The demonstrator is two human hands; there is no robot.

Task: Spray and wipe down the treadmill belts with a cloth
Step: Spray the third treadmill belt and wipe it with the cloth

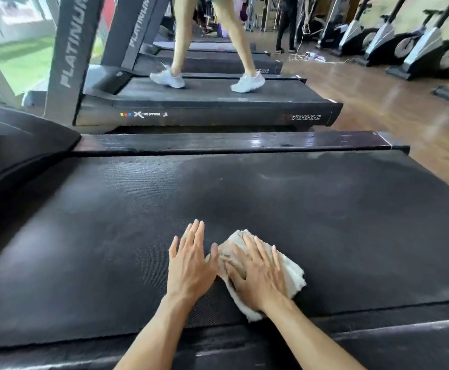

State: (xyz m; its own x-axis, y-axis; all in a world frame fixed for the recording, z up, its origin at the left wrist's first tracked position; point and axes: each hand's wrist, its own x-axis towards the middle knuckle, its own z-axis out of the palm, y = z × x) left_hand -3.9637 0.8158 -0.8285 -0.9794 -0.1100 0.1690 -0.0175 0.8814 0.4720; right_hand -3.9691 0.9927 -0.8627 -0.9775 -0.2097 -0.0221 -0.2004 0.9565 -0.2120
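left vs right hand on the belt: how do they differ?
The left hand lies bare on the black textured treadmill belt; the right hand presses the crumpled off-white cloth. Left fingers lie closer together; right fingers are spread. Both are flat, palms down, side by side.

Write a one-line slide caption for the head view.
Right hand presses a white cloth flat on the black treadmill belt, left hand flat beside it.
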